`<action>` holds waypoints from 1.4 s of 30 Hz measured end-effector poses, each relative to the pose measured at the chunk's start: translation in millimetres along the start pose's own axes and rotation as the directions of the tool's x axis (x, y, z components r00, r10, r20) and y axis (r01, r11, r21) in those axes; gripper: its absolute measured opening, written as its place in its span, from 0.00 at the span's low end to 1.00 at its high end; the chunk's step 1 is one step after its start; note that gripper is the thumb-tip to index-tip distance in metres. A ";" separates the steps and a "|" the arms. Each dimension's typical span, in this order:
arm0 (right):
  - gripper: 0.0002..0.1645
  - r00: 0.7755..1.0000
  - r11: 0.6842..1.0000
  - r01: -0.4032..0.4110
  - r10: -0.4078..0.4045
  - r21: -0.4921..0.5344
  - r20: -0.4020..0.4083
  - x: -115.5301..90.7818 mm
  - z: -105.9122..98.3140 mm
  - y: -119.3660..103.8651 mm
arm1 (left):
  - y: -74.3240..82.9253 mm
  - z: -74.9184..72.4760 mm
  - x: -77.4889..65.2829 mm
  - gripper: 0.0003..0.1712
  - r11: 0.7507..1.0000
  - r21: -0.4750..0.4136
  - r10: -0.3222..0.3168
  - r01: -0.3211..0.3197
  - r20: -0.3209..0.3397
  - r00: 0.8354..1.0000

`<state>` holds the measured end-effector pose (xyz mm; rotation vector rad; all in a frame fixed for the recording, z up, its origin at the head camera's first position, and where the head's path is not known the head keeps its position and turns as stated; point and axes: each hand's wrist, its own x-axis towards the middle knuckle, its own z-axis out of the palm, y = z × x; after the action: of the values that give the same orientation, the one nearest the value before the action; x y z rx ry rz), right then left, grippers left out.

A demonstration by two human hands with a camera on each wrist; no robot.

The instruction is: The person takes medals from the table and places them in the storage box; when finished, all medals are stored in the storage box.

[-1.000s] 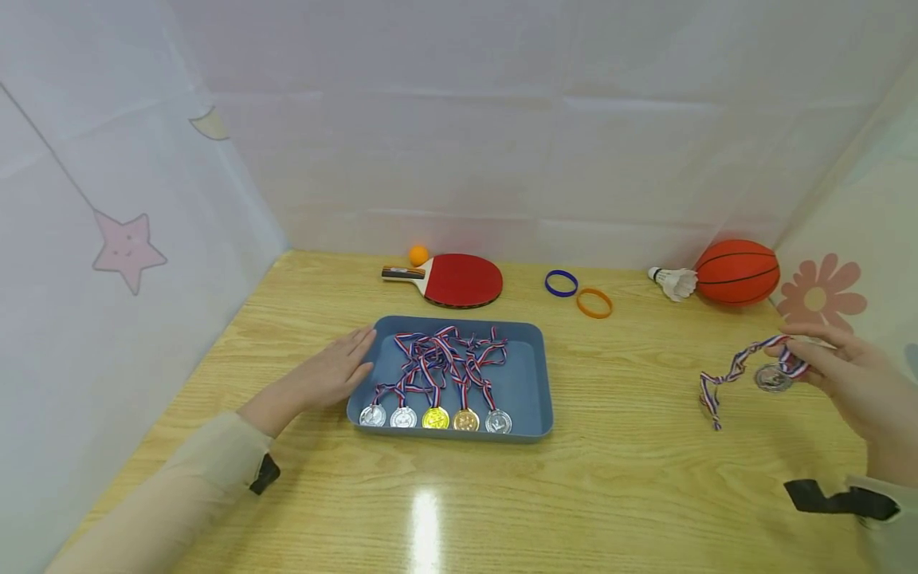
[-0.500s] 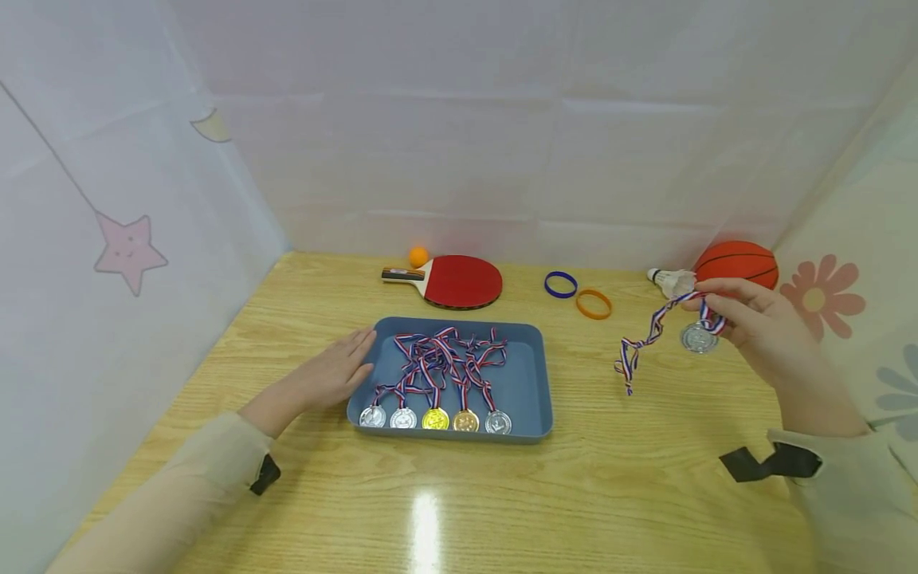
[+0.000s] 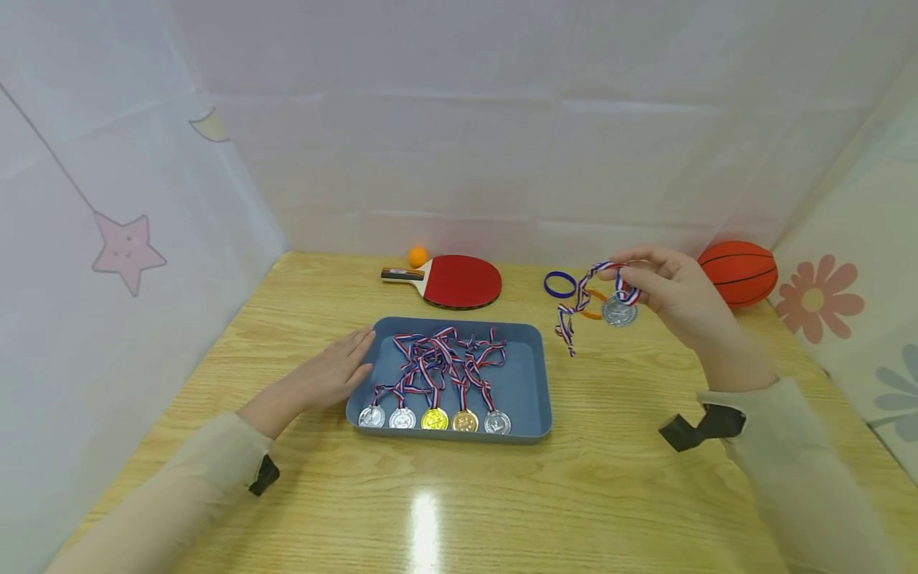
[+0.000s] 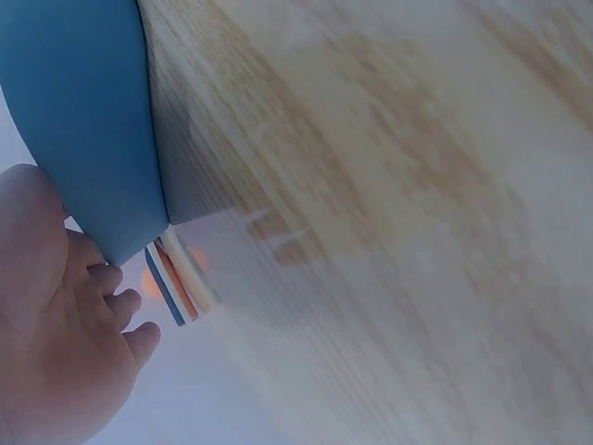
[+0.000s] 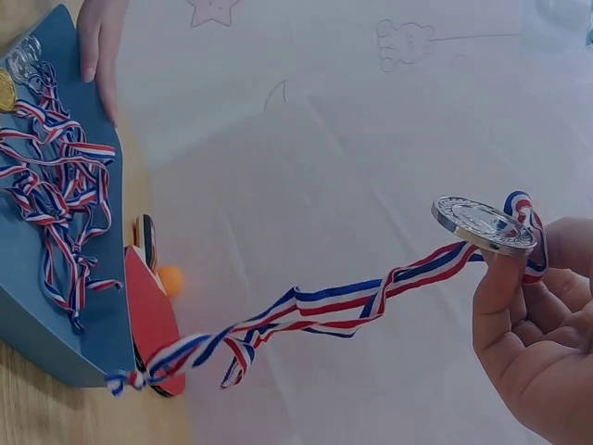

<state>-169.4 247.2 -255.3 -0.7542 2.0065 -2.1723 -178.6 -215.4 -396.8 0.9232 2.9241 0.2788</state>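
A silver medal [image 3: 620, 311] on a red, white and blue ribbon hangs from my right hand [image 3: 670, 299], which pinches the ribbon close to the disc. The ribbon's knotted tail dangles to the left, as the right wrist view also shows with the medal [image 5: 484, 224] beside the thumb. My left hand [image 3: 326, 373] rests with straight fingers against the left wall of a blue-grey tray [image 3: 534, 383]. Along the tray's near side lie several medals, a gold one [image 3: 434, 419] and a bronze one [image 3: 464, 421] among silver ones. Their ribbons [image 3: 437, 359] tangle behind them.
Behind the tray lie a red table tennis bat [image 3: 462, 281] and an orange ball [image 3: 418, 257]. A blue wristband [image 3: 559, 285] and a partly covered orange wristband [image 3: 592, 306] lie to their right. A small basketball [image 3: 739, 273] sits at the back right. My right hand hides the shuttlecock.
My right hand has carried the silver medal leftward and slightly up, from the right side of the table to above the orange wristband. My left hand and the tray have stayed put.
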 end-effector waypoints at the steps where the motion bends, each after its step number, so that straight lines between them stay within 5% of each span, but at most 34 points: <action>1: 0.12 1.000 1.000 -0.012 0.012 -0.010 0.003 3.1 2.7 2.0 | -0.1 0.2 0.1 0.32 1.000 0.001 0.001 -0.001 -0.001 1.000; 11: 0.10 0.990 0.956 -0.138 0.140 -0.259 -0.011 28.3 20.9 38.6 | -0.7 1.3 0.4 0.32 1.000 0.008 0.006 -0.006 -0.005 1.000; 27: 0.15 0.946 0.895 -0.257 0.311 -0.365 0.095 22.9 42.8 98.6 | -0.7 1.4 0.1 0.32 1.000 0.007 0.008 -0.008 -0.002 1.000; 33: 0.13 0.913 0.878 -0.275 0.367 -0.392 0.181 11.8 49.3 114.9 | -0.1 -0.4 -0.6 0.32 1.000 0.008 0.000 0.000 0.002 1.000; 42: 0.06 0.830 0.832 -0.243 0.445 -0.499 0.337 -1.2 58.8 125.0 | 0.7 -1.7 -1.1 0.32 1.000 0.000 -0.007 0.007 0.008 1.000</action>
<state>-176.8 177.4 -374.3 -0.7521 2.1743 -1.2171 -177.5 -215.7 -395.0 0.9124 2.9196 0.2748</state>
